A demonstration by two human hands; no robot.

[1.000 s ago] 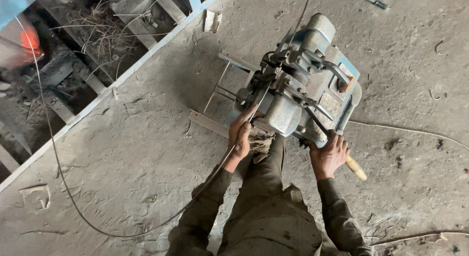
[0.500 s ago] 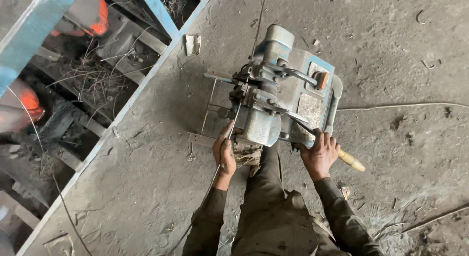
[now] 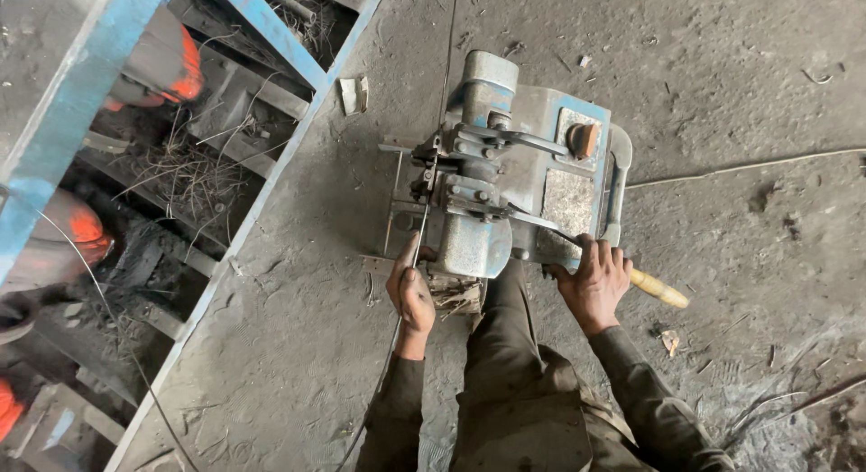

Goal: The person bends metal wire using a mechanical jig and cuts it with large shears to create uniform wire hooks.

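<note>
on the grey, dusty concrete floor (image 3: pixel 740 102) sits one blue-grey metal machine (image 3: pixel 514 179), its long axis running from the top of the view down toward the person, the rounded motor end pointing away and the lower housing pointing at the person's knees. one blue steel frame (image 3: pixel 271 26) crosses the upper left on a slant, with three orange-tipped shapes (image 3: pixel 180 66) visible in the pit beyond it. one pair of dark-clad legs (image 3: pixel 519 391) stretches up toward the machine. two hands are in view. the right hand (image 3: pixel 595 283) is clenched around one lever handle (image 3: pixel 654 287), a yellowish wooden grip whose long axis slants down to the right, its free end pointing away from the machine. the left hand (image 3: pixel 410 287) pinches one thin wire (image 3: pixel 419 238) between its fingers just beside the machine's left side; the wire runs nearly straight up the view into the machine's feed parts and trails down past the wrist. one small pale scrap (image 3: pixel 352 93) lies near the frame's edge.
</note>
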